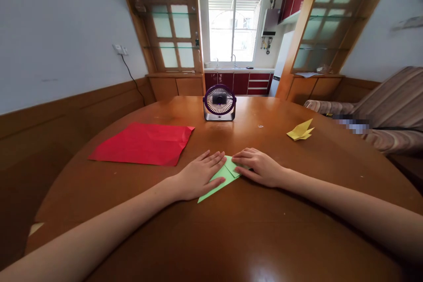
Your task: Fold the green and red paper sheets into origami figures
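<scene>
A folded piece of green paper (pixel 220 183) lies on the wooden table, its pointed end towards the lower left and a smaller folded flap near its right end. My left hand (pixel 199 175) rests flat across its left part, fingers stretched and thumb apart. On the right end, my right hand (pixel 259 167) touches the paper with its fingertips and thumb, which are spread apart and slightly bent. Parts of the paper are hidden beneath both hands.
Red paper (pixel 142 143) lies flat to the left. A folded yellow paper shape (pixel 300 131) sits at the right. A small purple fan (pixel 219 101) stands at the table's far side. The rounded wooden table (pixel 224 238) spreads around my arms, and a striped sofa (pixel 386 101) is beyond its right edge.
</scene>
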Demonstrator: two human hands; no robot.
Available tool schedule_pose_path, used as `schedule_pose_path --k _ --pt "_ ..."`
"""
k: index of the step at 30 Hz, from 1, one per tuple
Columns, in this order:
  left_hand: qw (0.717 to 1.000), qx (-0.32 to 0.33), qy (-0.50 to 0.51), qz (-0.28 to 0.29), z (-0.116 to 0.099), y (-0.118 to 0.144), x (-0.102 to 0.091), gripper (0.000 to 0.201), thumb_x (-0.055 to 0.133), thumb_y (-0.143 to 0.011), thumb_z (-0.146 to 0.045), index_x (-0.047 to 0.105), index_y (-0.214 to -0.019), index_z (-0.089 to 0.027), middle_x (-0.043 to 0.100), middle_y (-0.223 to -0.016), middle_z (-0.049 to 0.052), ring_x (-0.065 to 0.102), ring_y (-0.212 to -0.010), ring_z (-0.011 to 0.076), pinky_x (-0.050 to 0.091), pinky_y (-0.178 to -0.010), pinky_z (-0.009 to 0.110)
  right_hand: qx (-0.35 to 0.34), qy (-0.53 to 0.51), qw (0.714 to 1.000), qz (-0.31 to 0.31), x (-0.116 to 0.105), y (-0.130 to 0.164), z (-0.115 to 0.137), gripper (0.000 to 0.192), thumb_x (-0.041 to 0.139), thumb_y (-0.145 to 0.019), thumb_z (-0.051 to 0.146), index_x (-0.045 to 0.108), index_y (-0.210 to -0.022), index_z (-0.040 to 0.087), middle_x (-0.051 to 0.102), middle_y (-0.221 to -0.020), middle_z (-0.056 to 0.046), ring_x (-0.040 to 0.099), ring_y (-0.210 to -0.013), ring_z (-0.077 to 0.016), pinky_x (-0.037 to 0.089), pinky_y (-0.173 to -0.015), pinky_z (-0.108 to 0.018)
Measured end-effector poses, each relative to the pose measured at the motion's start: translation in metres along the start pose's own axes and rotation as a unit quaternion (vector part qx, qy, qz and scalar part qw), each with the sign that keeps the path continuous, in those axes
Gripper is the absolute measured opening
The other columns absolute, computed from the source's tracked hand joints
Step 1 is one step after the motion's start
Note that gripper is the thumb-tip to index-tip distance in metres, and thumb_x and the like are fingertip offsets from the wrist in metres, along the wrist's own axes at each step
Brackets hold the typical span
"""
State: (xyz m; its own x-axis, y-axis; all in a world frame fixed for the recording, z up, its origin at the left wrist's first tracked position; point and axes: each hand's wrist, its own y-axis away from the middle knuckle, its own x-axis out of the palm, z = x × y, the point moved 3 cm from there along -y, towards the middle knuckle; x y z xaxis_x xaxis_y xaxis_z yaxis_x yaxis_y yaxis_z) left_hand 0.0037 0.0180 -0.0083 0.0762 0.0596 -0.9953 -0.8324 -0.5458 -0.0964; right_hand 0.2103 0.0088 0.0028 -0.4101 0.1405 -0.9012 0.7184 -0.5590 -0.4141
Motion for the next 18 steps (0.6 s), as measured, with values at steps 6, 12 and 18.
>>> schedule_pose_path --k 6,12,18 --pt "0.998 -0.005 0.048 0.031 0.002 0.0 -0.004 0.068 0.026 -0.1 -0.056 0.023 -0.151 -0.011 0.02 -0.157 0.014 0.017 -0.147 0.024 0.012 -0.119 0.043 0.005 0.017 1.0 -0.011 0.003 0.005 0.0 0.035 0.048 -0.097 0.036 0.063 -0.122 0.017 0.067 -0.117 -0.012 0.06 -0.106 -0.0251 0.047 -0.095 -0.045" --pt "0.998 0.009 0.061 -0.023 0.012 0.002 -0.004 0.05 0.027 -0.103 -0.044 0.037 -0.147 -0.023 0.035 -0.153 0.007 0.034 -0.141 0.0227 0.023 -0.115 0.043 -0.001 0.023 1.0 -0.006 0.004 0.008 -0.005 0.035 0.049 -0.097 0.033 0.06 -0.128 0.023 0.066 -0.124 -0.008 0.059 -0.116 -0.0235 0.031 -0.112 -0.052" --pt "0.993 0.073 0.06 -0.074 0.011 0.008 -0.01 0.047 0.04 -0.1 -0.043 0.044 -0.143 -0.026 0.049 -0.143 0.009 0.049 -0.123 0.027 0.036 -0.104 0.044 0.025 0.035 0.999 0.011 0.005 0.01 -0.019 0.035 0.043 -0.099 0.029 0.059 -0.129 0.023 0.059 -0.134 -0.01 0.051 -0.128 -0.0245 0.026 -0.114 -0.056"
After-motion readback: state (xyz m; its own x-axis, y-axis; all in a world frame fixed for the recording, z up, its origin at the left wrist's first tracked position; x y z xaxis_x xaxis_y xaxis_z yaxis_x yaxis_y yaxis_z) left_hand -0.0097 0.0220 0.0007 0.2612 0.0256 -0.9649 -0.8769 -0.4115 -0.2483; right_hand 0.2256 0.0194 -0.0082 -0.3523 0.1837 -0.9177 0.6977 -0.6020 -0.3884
